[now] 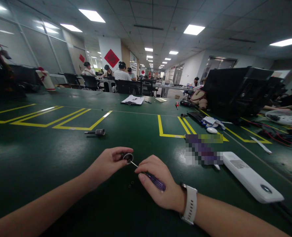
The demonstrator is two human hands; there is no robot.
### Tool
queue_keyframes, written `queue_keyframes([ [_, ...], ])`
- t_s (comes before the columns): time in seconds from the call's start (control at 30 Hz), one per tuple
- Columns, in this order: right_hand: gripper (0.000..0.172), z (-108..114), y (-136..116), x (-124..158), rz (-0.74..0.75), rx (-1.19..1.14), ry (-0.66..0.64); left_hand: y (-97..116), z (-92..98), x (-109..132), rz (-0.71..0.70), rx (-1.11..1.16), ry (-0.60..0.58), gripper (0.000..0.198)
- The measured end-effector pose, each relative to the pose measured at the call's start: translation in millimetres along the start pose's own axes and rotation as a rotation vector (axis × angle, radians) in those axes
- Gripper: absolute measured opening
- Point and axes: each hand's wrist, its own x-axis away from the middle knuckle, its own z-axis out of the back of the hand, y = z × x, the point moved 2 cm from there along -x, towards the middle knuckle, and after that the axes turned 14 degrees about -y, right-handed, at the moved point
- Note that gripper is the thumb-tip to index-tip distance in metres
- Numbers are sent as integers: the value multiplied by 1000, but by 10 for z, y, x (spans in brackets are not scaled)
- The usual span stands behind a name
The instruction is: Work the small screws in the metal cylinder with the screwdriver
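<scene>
Between its thumb and fingers, my left hand pinches a small round metal part with its open face turned toward the right. My right hand is wrapped round the purple, see-through handle of a screwdriver. The thin shaft points up and left, and its tip reaches the opening of the round part. Just below, two tiny dark pieces lie on the green table. A cylindrical metal part with a thin shaft rests farther off to the left.
Yellow tape marks cross the green table. At right lie a white elongated device, a white oval object and a blurred-out purple item. A clipboard sits farther back. Large black equipment and wires stand at far right.
</scene>
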Motion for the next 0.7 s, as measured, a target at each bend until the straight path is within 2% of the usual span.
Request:
queue_keyframes([
  [0.4, 19, -96, -54, 0, -73, 306, -177, -44, -40, 30, -21, -104, 23, 32],
  [0.7, 19, -113, -67, 0, -29, 366, -188, -90, -23, 18, -12, -111, 73, 32],
])
